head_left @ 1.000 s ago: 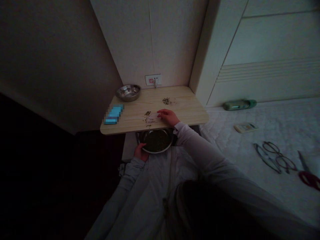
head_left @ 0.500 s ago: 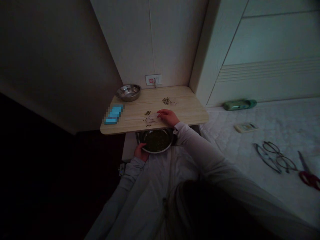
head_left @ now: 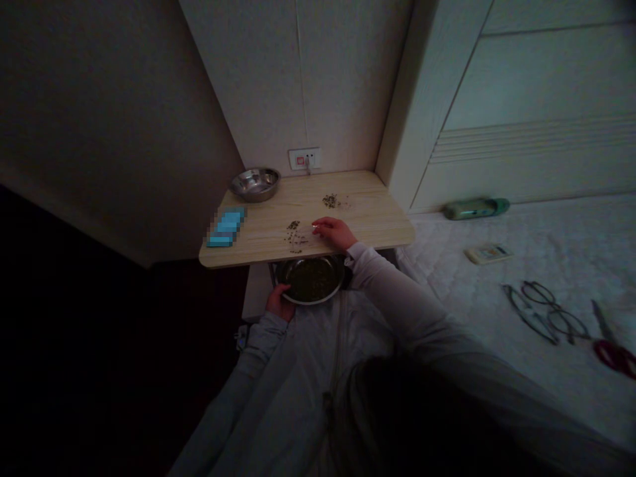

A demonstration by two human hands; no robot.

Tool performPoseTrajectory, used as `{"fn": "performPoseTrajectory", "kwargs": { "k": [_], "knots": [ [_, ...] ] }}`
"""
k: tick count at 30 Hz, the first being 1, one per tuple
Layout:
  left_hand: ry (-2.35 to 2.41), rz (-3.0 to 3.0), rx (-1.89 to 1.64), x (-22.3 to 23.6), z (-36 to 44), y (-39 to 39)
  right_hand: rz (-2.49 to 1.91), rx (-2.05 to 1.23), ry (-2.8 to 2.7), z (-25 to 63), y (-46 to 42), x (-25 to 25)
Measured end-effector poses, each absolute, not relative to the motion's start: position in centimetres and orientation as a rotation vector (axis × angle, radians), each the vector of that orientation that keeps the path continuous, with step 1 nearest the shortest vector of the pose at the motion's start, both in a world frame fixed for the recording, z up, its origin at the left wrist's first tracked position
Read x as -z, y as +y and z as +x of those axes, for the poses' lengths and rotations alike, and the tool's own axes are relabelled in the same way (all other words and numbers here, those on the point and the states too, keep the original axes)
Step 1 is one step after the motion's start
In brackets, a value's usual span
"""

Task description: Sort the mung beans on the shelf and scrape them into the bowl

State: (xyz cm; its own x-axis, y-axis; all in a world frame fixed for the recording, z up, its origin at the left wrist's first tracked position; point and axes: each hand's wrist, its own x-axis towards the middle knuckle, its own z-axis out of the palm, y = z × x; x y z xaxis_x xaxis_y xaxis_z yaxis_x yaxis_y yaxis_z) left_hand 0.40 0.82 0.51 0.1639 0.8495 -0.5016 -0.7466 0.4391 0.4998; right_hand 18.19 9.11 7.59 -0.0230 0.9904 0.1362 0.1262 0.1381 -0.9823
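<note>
My left hand [head_left: 281,303] grips the rim of a metal bowl [head_left: 313,303], its thumb over the edge. Small dark greenish grains [head_left: 311,277] cover the inside of this bowl, which sits at my lap just below the table edge. Over the light wooden table [head_left: 268,228], my right hand [head_left: 335,232] rests with bent fingers drawn together in a pinch. Whatever is between those fingertips is too small to make out. Just left of them lies a loose scatter of small grains [head_left: 294,228]. A second small pile of grains [head_left: 330,200] lies farther back.
An empty-looking metal bowl [head_left: 256,184] stands at the table's back left, with a blurred-out phone [head_left: 226,227] in front of it. A wall socket [head_left: 305,159] is behind. On the white bed at right lie a green case [head_left: 476,208], a pale remote [head_left: 489,253], glasses [head_left: 546,308] and red-handled scissors [head_left: 615,358].
</note>
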Motion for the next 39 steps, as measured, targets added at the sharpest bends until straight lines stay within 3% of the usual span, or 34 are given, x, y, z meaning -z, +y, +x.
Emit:
{"fn": "performPoseTrajectory", "kwargs": {
  "k": [39],
  "knots": [
    [0.830, 0.163, -1.153, -0.59, 0.43, 0.74, -1.215, -1.065, -1.477, 18.24, 9.12, -7.38]
  ]
}}
